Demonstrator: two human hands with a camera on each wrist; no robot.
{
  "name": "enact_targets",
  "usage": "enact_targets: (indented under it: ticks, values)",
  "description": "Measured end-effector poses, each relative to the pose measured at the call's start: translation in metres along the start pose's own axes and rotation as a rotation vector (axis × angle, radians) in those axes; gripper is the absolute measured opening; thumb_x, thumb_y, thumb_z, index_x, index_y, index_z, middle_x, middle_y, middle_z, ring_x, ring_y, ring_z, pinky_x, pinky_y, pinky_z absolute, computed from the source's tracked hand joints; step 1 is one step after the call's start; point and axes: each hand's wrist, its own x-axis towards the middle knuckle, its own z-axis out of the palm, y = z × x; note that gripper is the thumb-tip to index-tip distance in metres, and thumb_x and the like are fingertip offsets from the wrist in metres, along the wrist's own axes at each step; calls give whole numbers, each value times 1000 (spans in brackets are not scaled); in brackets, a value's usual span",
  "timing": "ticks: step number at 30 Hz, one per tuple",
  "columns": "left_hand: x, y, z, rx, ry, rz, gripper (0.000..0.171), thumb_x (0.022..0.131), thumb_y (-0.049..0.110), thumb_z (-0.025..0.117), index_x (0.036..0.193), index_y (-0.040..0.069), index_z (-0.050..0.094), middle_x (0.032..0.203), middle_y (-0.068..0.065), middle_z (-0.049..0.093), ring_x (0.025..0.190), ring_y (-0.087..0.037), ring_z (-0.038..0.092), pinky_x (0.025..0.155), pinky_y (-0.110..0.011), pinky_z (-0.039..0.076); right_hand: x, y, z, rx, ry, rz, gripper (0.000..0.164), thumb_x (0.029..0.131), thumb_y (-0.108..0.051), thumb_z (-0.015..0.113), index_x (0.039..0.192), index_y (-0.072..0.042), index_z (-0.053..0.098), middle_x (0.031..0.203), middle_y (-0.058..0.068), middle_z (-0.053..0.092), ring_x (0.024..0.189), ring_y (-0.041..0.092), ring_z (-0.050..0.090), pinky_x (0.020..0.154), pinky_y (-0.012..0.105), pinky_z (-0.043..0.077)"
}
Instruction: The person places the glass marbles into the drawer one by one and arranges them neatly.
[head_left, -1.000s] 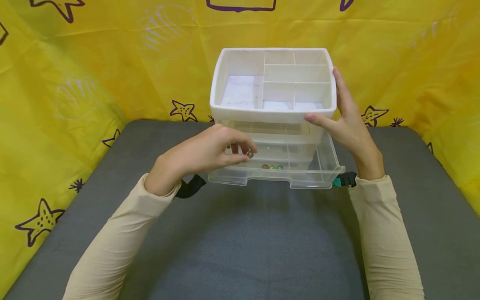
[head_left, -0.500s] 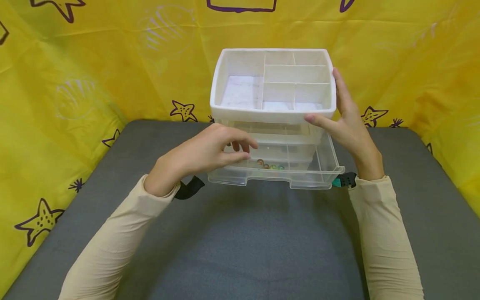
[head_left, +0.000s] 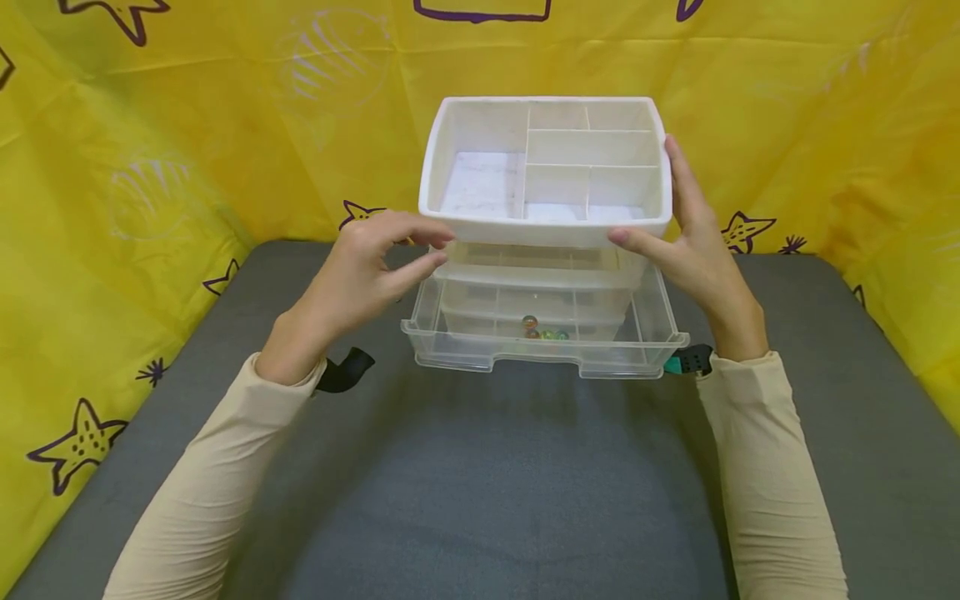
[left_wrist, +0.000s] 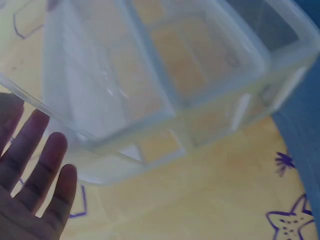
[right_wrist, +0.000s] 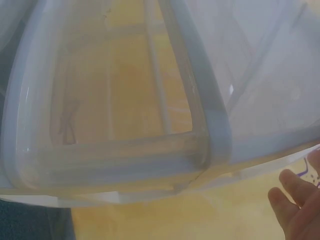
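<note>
A white plastic drawer organizer point(head_left: 547, 233) stands on the grey table, its top tray divided into compartments. Its lower clear drawer point(head_left: 480, 354) is pulled out toward me. Several glass marbles point(head_left: 547, 334) lie together near the middle of that drawer. My left hand point(head_left: 367, 267) is at the organizer's front left corner, fingers and thumb apart with nothing between them; the left wrist view shows its loosely spread fingers point(left_wrist: 54, 150) beside the clear side wall. My right hand point(head_left: 701, 242) grips the organizer's right front corner, thumb on the front and fingers along the side.
A yellow cloth point(head_left: 225, 125) with sea-creature drawings hangs behind and beside the table point(head_left: 540, 500). The pulled-out drawer juts over the table's middle toward me. Dark straps point(head_left: 345, 371) show at both wrists.
My left hand lets a marble drop into the drawer, where it joins the others, then moves up and left to the organizer's corner. My right hand stays in place.
</note>
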Motion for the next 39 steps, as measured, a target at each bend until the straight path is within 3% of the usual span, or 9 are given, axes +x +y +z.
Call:
enact_targets:
  ticks: [10, 16, 23, 28, 35, 39]
  values:
    - [-14, -36, -2, 10, 43, -157, 21, 83, -3, 76, 104, -2, 73, 96, -13, 75, 85, -21, 67, 82, -16, 48, 1, -2, -1, 3, -6, 6, 105, 82, -8, 79, 158, -35, 14, 157, 1, 34, 117, 20, 45, 89, 18, 49]
    - [-23, -62, 2, 47, 16, -204, 19, 85, -2, 74, 105, -1, 74, 95, -13, 75, 85, -24, 67, 78, -23, 49, 1, -1, -1, 15, 2, 6, 104, 81, -6, 79, 158, -34, 15, 155, 2, 35, 115, 20, 46, 87, 16, 48]
    - [-34, -97, 8, 67, -102, -348, 17, 91, 4, 69, 108, 1, 72, 98, -15, 75, 87, -27, 67, 78, -41, 53, 2, -1, -1, -1, 0, 4, 104, 81, -7, 80, 159, -33, 15, 157, 2, 34, 116, 19, 45, 90, 18, 46]
    - [-39, -119, 14, 74, -190, -443, 21, 93, 7, 67, 113, 0, 70, 103, -17, 74, 92, -31, 68, 83, -46, 54, 2, -1, -2, 6, -3, 13, 105, 82, -7, 79, 159, -33, 13, 157, 2, 34, 116, 20, 45, 88, 17, 48]
    - [-47, -138, 27, 144, -375, -641, 30, 94, 11, 65, 122, 1, 66, 115, -20, 70, 102, -36, 67, 89, -49, 53, 2, -1, -1, 3, -11, 4, 103, 82, -7, 78, 158, -36, 15, 155, 0, 35, 117, 20, 45, 90, 21, 48]
    - [-49, -145, 33, 161, -450, -671, 37, 94, 12, 65, 128, 0, 62, 126, -22, 65, 113, -38, 62, 97, -52, 49, 2, -1, -1, 15, -6, 8, 103, 82, -7, 79, 158, -35, 14, 156, 1, 35, 116, 21, 45, 88, 18, 48]
